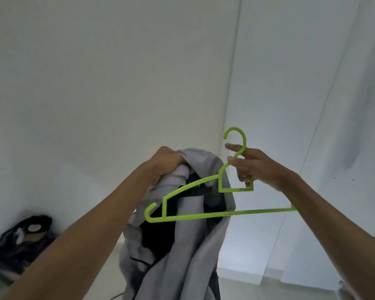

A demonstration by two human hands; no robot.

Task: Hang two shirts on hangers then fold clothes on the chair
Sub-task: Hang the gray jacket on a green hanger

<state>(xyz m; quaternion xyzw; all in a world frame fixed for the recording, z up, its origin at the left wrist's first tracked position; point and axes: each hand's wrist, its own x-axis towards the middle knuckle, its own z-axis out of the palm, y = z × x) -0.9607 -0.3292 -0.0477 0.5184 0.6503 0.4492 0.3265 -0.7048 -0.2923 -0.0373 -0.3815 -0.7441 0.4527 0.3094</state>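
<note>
A grey shirt with a dark inner side hangs bunched in the middle of the view. My left hand grips it at its top, holding it up in the air. A bright green plastic hanger is held in front of the shirt, its hook pointing up. My right hand pinches the hanger at the neck just below the hook. The hanger's left arm lies across the shirt fabric; its right end is hidden behind my right forearm.
A pale wall fills the background, with a wall corner line running down the middle. A white curtain hangs on the right. A dark pile of things lies at the lower left.
</note>
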